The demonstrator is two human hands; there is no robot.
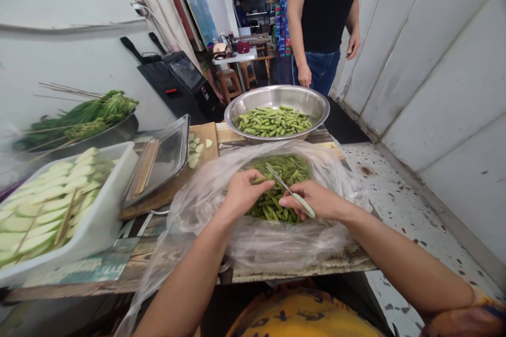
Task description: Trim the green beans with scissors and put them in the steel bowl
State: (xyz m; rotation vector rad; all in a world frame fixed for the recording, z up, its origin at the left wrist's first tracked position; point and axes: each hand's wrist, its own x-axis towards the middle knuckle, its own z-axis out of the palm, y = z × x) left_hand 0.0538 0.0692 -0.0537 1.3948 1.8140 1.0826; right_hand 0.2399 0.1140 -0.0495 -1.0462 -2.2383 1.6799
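Observation:
My right hand grips a pair of scissors with pale green handles, the blades slanting up and left toward my other hand. Thumb and fingers of my left hand are pinched together on a green edamame pod, mostly covered by the fingers. Both hands are above an open clear plastic bag filled with edamame pods. Just beyond the bag, a wide steel basin holds more edamame pods.
To the left stand a white tub of sliced green vegetable with skewers, a bowl of leafy greens, a cutting board with pale slices and a clear lid. Another person stands beyond the table.

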